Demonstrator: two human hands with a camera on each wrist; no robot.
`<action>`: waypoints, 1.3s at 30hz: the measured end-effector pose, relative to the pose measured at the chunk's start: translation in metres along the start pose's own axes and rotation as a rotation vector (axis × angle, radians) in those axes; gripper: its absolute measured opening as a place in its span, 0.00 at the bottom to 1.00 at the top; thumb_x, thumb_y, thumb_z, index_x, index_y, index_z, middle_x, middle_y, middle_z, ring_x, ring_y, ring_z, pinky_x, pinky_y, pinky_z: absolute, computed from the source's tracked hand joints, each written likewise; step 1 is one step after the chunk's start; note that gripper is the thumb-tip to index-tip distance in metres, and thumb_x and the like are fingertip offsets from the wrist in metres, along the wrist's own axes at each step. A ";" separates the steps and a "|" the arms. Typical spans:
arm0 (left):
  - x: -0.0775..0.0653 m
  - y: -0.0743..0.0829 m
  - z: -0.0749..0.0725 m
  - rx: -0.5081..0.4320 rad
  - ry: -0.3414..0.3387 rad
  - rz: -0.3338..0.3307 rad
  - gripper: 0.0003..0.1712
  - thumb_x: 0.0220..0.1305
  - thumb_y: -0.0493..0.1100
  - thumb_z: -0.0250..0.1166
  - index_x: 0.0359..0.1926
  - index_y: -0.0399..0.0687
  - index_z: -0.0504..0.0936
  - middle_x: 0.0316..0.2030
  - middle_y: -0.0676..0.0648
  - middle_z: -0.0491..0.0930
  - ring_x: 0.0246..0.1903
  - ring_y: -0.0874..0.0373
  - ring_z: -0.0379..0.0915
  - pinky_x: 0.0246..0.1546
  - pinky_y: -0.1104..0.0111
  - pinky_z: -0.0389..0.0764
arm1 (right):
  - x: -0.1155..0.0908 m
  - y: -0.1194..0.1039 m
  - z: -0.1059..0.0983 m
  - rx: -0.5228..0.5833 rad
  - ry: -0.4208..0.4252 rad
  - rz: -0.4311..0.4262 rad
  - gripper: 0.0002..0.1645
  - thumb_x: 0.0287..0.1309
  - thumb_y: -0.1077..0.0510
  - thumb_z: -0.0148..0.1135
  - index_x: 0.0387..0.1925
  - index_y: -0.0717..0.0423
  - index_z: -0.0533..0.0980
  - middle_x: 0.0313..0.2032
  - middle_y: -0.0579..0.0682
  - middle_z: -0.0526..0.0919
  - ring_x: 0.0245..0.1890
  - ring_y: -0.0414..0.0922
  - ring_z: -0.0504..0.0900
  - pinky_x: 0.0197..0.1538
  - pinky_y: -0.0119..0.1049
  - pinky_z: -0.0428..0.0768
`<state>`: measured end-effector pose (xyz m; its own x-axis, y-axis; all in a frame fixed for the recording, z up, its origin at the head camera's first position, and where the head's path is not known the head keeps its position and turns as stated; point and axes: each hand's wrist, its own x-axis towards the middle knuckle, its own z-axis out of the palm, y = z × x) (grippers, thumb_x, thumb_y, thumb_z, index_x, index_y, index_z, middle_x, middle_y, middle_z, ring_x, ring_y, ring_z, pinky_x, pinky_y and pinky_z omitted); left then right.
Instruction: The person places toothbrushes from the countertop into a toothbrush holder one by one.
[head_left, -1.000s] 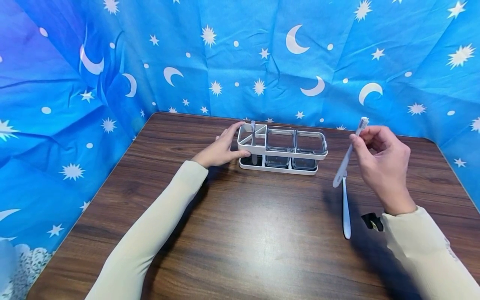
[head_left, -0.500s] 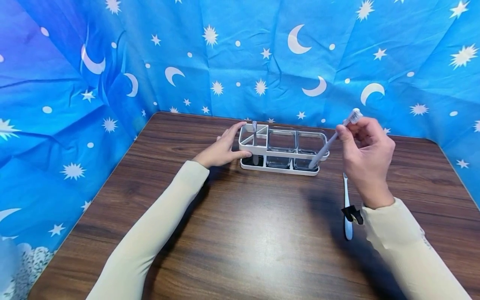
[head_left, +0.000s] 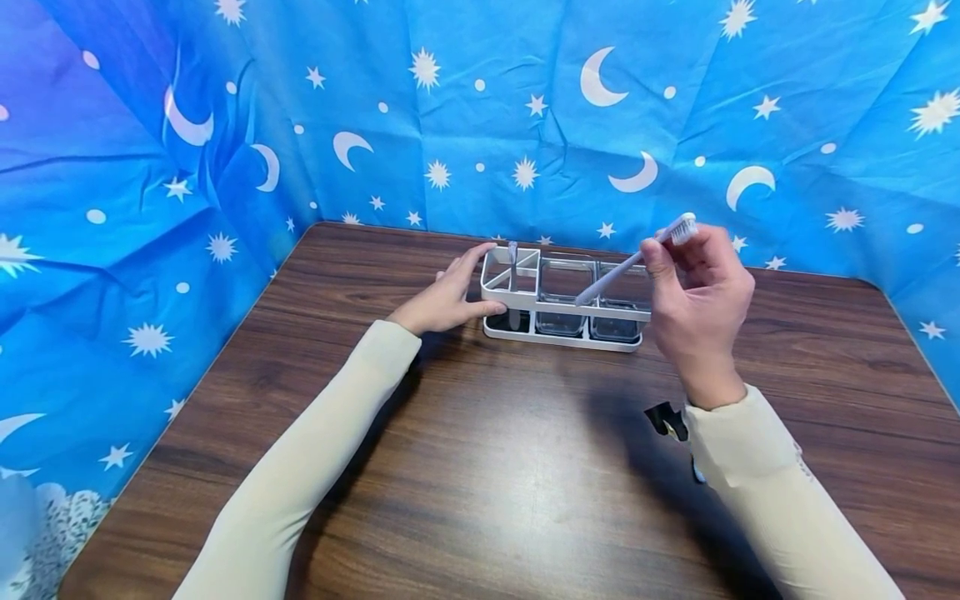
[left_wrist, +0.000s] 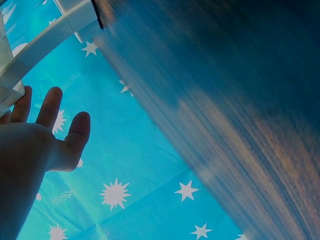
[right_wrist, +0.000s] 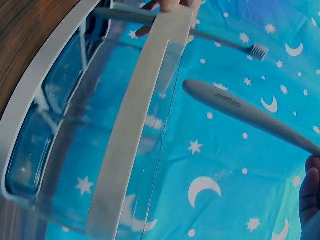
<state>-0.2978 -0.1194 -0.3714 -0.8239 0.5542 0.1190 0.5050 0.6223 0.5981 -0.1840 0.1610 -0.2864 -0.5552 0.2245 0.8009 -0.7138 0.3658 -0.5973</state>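
Note:
A white toothbrush holder (head_left: 553,307) with clear cups stands at the back of the table. At its left end, my left hand (head_left: 442,300) grips the frame, thumb in front and fingers behind. One toothbrush (head_left: 513,268) stands in the divided left section, bristles up; the right wrist view shows its head (right_wrist: 258,51) beyond the frame. Between thumb and fingers, my right hand (head_left: 701,308) pinches a pale grey toothbrush (head_left: 617,275) near its bristles. This brush slants, its handle end above the middle cup and apart from the frame in the right wrist view (right_wrist: 235,107).
Another toothbrush (head_left: 698,472) lies on the wooden table (head_left: 510,483), mostly hidden by the right sleeve (head_left: 757,467). A blue cloth (head_left: 517,117) with moons and stars hangs along the back and left edges.
My right hand has moved left with the toothbrush, which now tilts further over the holder. The right sleeve has come to cover most of the brush on the table. My left hand stays put.

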 end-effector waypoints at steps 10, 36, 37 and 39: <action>0.000 -0.002 0.000 0.002 -0.003 0.001 0.55 0.56 0.66 0.63 0.74 0.62 0.40 0.73 0.54 0.41 0.71 0.51 0.37 0.64 0.41 0.40 | 0.000 -0.007 0.029 0.130 -0.044 -0.100 0.12 0.49 0.78 0.63 0.37 0.75 0.72 0.34 0.56 0.80 0.36 0.46 0.81 0.45 0.36 0.79; -0.001 0.003 0.001 0.006 0.012 -0.004 0.54 0.57 0.64 0.64 0.74 0.58 0.42 0.72 0.50 0.47 0.70 0.51 0.42 0.63 0.40 0.43 | -0.012 0.024 0.079 -0.018 -0.369 0.003 0.07 0.62 0.59 0.61 0.38 0.60 0.77 0.33 0.45 0.79 0.32 0.39 0.75 0.33 0.33 0.74; -0.001 0.003 0.001 0.003 0.013 -0.002 0.54 0.57 0.64 0.64 0.74 0.58 0.43 0.72 0.50 0.47 0.70 0.51 0.42 0.63 0.40 0.43 | -0.013 0.025 0.079 -0.033 -0.379 0.012 0.08 0.62 0.58 0.61 0.38 0.59 0.77 0.33 0.45 0.79 0.32 0.39 0.75 0.33 0.33 0.74; -0.001 0.004 0.000 -0.004 0.014 -0.001 0.54 0.57 0.64 0.64 0.74 0.57 0.43 0.72 0.49 0.48 0.69 0.51 0.43 0.63 0.41 0.43 | -0.015 0.027 0.080 -0.064 -0.395 0.038 0.09 0.62 0.56 0.61 0.39 0.58 0.77 0.33 0.45 0.79 0.32 0.39 0.75 0.32 0.34 0.74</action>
<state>-0.2951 -0.1175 -0.3698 -0.8282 0.5453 0.1296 0.5029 0.6211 0.6011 -0.2294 0.0957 -0.3180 -0.7113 -0.1210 0.6923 -0.6681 0.4225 -0.6125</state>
